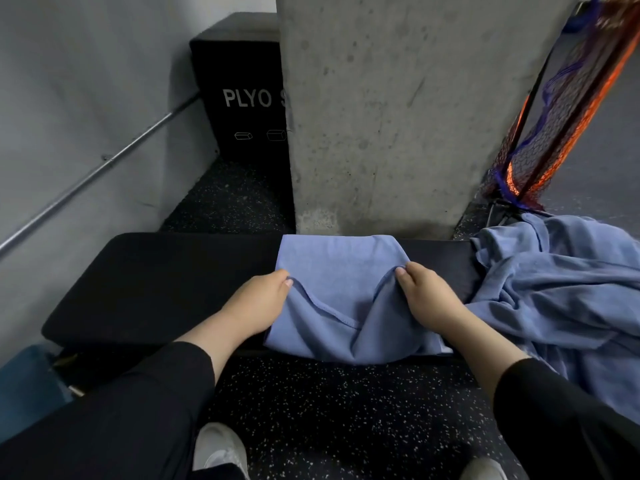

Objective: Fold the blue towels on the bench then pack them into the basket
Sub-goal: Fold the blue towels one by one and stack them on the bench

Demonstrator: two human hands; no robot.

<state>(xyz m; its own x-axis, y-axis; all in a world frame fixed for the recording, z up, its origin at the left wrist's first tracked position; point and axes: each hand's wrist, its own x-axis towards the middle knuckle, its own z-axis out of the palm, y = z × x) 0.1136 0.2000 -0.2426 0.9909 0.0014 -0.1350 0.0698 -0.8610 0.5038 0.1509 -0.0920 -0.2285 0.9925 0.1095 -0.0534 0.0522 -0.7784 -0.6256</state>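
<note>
- Blue towel (332,268) lies across the black padded table (156,285), in front of the concrete pillar (377,109). Far part is flat; near edge droops over the table's front edge, bunched into soft folds.
- Left hand (258,303) — grip pinched on the towel's left edge, thumb and fingertips closed on the hem. Wrist rests over the table's front.
- Right hand (427,294) — grip pinched on a raised fold of the same towel, right of centre; cloth peaks up between the thumb and fingers.
- Both hands are near one another, the towel's slack hem sagging in a curve between them.
- Heap of blue towels (561,292), unfolded and crumpled, covers the right end of the table and spills down toward the floor, just beside the right forearm.
- Black box (242,98) lettered "PLYO" stands behind the table, left of the pillar.
- Orange-and-dark netting (554,126) hangs at upper right.
- Speckled black floor (329,410); white shoes (218,448) at bottom edge.
- Dark sleeves (166,386) on both arms.
</note>
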